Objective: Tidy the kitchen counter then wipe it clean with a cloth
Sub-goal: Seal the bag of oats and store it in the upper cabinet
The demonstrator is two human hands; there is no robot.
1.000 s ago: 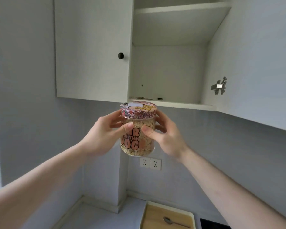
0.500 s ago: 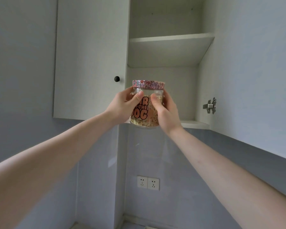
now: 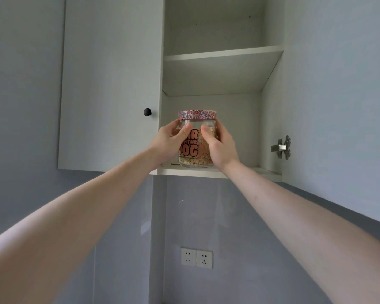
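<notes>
- A closed cabinet door (image 3: 110, 84) is hanging at the far left, with a small black knob (image 3: 147, 112) near its right edge.
- The person's left hand (image 3: 167, 142) is reaching up and wrapping its grip around the left side of a glass jar (image 3: 196, 150), thumb lying across the front of the glass.
- The jar is standing upright at the front edge of the cabinet's lower shelf (image 3: 266, 173); whether its base is fully resting there I cannot tell. It is wearing a pink patterned lid (image 3: 197, 114) and is showing pale flakes behind orange lettering.
- The right hand (image 3: 221, 145) is gripping the jar's right side, thumb on the front just beside the other thumb.
- An upper shelf (image 3: 223, 54) is sitting above the jar.
- A metal hinge (image 3: 282, 147) is showing on the open door (image 3: 338, 95) at the right.
- A double wall socket (image 3: 196, 258) is sitting well below, between the two forearms.
</notes>
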